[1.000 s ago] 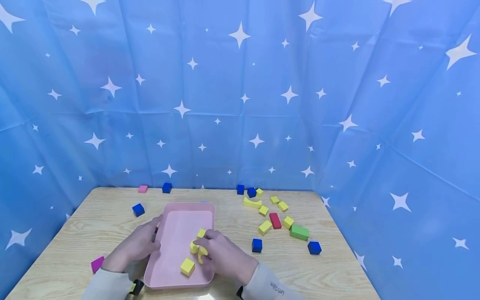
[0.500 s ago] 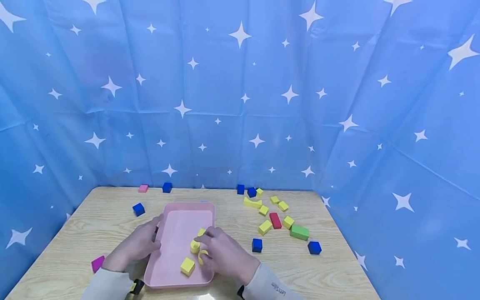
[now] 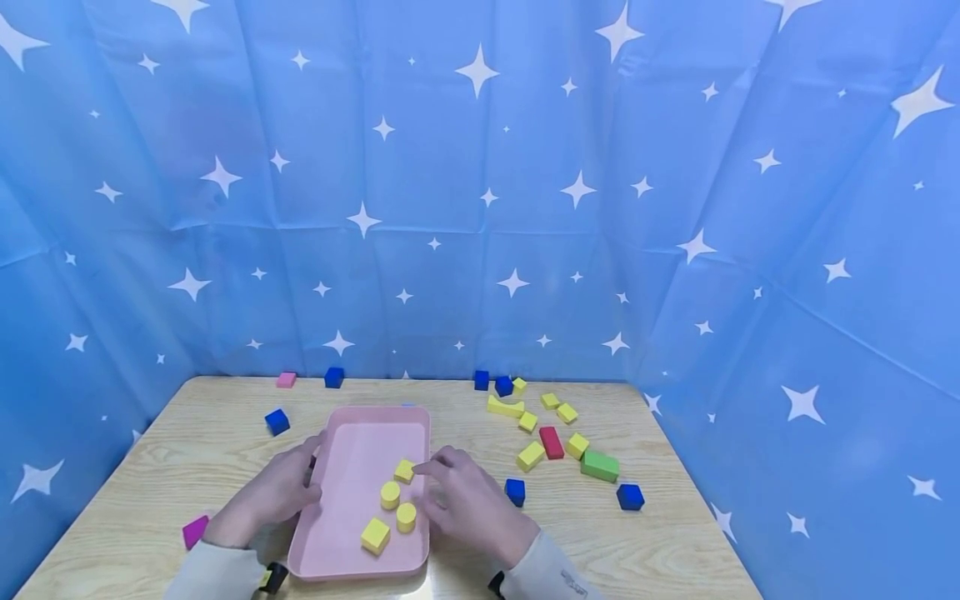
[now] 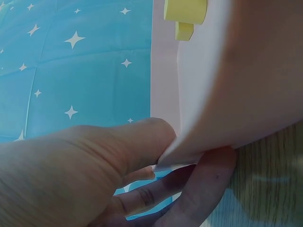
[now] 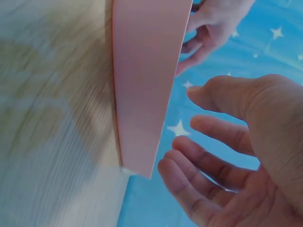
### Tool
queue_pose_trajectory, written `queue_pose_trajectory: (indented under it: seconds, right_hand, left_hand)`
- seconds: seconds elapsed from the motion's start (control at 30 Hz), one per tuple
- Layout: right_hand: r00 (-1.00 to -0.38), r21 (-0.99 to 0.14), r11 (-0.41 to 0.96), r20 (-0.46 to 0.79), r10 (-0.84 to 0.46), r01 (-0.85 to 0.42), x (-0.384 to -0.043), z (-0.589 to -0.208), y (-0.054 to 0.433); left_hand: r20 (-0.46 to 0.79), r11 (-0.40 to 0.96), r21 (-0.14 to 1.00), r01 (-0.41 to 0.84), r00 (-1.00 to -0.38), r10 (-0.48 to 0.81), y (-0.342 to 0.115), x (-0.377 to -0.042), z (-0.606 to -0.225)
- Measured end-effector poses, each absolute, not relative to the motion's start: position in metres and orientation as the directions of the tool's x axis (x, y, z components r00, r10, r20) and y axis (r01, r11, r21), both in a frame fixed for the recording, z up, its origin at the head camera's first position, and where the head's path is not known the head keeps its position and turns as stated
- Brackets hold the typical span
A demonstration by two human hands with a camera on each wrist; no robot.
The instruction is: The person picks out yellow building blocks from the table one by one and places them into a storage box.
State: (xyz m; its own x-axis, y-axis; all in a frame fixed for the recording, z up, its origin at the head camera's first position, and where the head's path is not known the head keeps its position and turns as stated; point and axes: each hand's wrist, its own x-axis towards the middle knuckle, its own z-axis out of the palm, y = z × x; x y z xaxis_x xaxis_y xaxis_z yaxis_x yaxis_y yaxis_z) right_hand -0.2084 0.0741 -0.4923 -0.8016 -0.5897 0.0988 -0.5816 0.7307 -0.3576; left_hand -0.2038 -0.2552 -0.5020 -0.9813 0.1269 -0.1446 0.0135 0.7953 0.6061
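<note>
My left hand (image 3: pixel 279 487) pinches the left rim of a pink tray (image 3: pixel 345 483). In the left wrist view, the thumb (image 4: pixel 151 137) lies over the rim with fingertips against the outer wall. On the tray floor are two yellow cylinders, the nearer cylinder (image 3: pixel 406 517) and the farther cylinder (image 3: pixel 390 495). A yellow cube (image 3: pixel 376 535) and a smaller yellow block (image 3: pixel 404 471) lie there too. Over the tray's right rim hovers my right hand (image 3: pixel 472 504), holding nothing, its fingers loosely bent and spread apart in the right wrist view.
To the tray's right, several yellow blocks (image 3: pixel 530 455), a red block (image 3: pixel 551 442), a green block (image 3: pixel 599 465) and blue cubes (image 3: pixel 631 497) lie scattered on the wooden table (image 3: pixel 660 558). A purple block (image 3: pixel 196 532) lies near the left sleeve. A starry blue curtain (image 3: pixel 420 167) surrounds the table.
My right hand has let go of a yellow cylinder, which now stands in the tray, and has drawn back to the right. The left hand stays on the rim.
</note>
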Motion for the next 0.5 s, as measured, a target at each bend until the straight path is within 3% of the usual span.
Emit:
queue_pose_trajectory:
  seconds: [0.5]
  right_hand:
    - [-0.879,-0.417,0.780,0.124,-0.460,-0.467,-0.223,-0.497,0.109]
  left_hand:
    - [-0.125,0.772,0.635,0.023,-0.983,0.132,-0.256,-0.203,-0.505]
